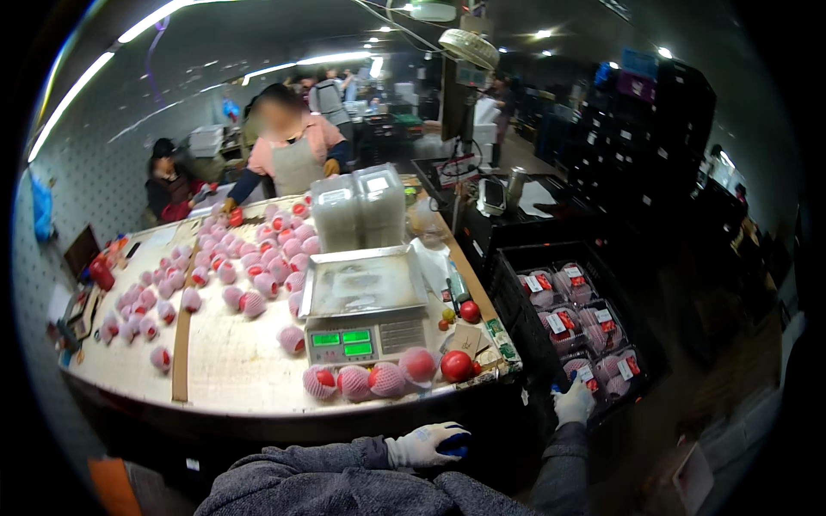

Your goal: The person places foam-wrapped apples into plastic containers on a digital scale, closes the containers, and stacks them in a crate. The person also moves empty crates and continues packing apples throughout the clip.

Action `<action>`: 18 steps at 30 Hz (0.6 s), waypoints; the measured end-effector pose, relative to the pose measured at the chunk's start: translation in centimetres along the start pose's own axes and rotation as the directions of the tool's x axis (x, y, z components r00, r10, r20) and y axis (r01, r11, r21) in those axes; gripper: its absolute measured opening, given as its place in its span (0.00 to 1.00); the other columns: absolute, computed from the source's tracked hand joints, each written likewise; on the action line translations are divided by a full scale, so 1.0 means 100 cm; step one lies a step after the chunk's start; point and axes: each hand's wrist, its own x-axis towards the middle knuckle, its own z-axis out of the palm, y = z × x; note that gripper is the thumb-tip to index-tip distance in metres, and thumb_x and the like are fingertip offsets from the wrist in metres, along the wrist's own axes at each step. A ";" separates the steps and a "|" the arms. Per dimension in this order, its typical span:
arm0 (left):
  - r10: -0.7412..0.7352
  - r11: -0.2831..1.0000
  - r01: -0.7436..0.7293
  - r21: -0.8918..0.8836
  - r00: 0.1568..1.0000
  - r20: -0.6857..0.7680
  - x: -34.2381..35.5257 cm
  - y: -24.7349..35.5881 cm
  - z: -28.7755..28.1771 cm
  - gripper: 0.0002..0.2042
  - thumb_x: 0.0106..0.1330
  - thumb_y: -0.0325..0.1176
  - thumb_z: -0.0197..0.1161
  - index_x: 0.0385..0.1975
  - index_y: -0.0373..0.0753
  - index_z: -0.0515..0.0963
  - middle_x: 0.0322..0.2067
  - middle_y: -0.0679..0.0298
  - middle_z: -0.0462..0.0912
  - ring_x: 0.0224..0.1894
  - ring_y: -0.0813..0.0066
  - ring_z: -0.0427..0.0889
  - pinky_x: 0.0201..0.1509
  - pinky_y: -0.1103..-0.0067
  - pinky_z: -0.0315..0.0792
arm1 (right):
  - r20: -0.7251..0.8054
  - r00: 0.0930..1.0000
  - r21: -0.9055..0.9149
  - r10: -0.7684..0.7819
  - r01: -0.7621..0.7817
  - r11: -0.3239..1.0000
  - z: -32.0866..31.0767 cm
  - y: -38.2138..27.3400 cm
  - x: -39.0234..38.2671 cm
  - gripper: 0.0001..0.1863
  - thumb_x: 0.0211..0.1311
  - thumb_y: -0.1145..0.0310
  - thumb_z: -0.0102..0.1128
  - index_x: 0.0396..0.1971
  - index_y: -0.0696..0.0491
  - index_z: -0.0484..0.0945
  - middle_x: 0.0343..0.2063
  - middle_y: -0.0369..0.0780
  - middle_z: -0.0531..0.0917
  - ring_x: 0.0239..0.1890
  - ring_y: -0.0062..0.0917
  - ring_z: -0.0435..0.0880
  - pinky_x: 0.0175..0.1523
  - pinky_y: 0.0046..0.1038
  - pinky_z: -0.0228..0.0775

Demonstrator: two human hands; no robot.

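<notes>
My right hand, in a white glove with blue on it, reaches into the near left part of a black crate. Its fingers are closed at the near edge of a clear plastic fruit box with a white label. Several like boxes of red fruit in pink foam nets fill the crate in rows. My left hand, gloved the same way, hangs before the table's front edge. Its fingers are loosely bent and apart from the thumb, and I see nothing held in it.
A scale with green displays stands on the white table, stacked clear boxes behind it. Netted fruits line the near edge; many more lie leftward. Across the table, a person handles fruit. Black crates rise at right.
</notes>
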 end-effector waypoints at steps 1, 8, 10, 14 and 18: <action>-0.057 0.998 0.059 0.036 0.998 -0.038 -0.001 0.004 0.010 0.24 0.56 0.36 0.65 0.52 0.35 0.70 0.46 0.55 0.75 0.48 0.57 0.76 0.53 0.71 0.70 | -0.016 0.999 0.015 -0.047 0.047 0.999 0.000 0.002 0.000 0.33 0.46 0.57 0.70 0.52 0.54 0.70 0.43 0.46 0.79 0.48 0.39 0.78 0.50 0.37 0.71; -0.113 0.985 0.111 -0.130 0.993 -0.013 -0.006 0.056 0.091 0.27 0.57 0.39 0.64 0.57 0.39 0.68 0.48 0.55 0.74 0.52 0.56 0.73 0.56 0.69 0.68 | 0.170 0.963 0.143 -0.211 0.188 0.972 0.000 0.015 0.009 0.25 0.48 0.67 0.65 0.47 0.58 0.71 0.43 0.51 0.79 0.49 0.44 0.77 0.54 0.38 0.68; -0.184 0.980 0.180 -0.082 0.982 -0.043 -0.015 0.062 0.096 0.27 0.57 0.40 0.64 0.57 0.39 0.67 0.48 0.55 0.74 0.51 0.57 0.74 0.55 0.70 0.69 | 0.107 0.959 0.122 -0.262 0.249 0.961 0.004 0.019 0.012 0.22 0.49 0.67 0.66 0.45 0.57 0.71 0.40 0.50 0.80 0.46 0.43 0.79 0.52 0.38 0.69; -0.347 0.914 0.380 0.142 0.913 -0.213 -0.043 0.059 0.088 0.24 0.57 0.41 0.64 0.53 0.39 0.70 0.43 0.55 0.76 0.47 0.56 0.76 0.50 0.70 0.72 | -0.045 0.954 0.172 -0.298 0.301 0.938 0.013 0.021 0.009 0.20 0.51 0.65 0.66 0.41 0.57 0.72 0.37 0.50 0.81 0.43 0.43 0.80 0.50 0.39 0.69; -0.453 0.755 0.565 0.332 0.816 -0.359 -0.075 0.050 0.091 0.23 0.55 0.42 0.64 0.50 0.41 0.73 0.42 0.55 0.77 0.46 0.57 0.77 0.50 0.70 0.72 | -0.013 0.960 0.137 -0.279 0.278 0.951 0.012 0.020 0.008 0.18 0.52 0.64 0.65 0.40 0.57 0.73 0.37 0.50 0.81 0.43 0.43 0.80 0.49 0.40 0.70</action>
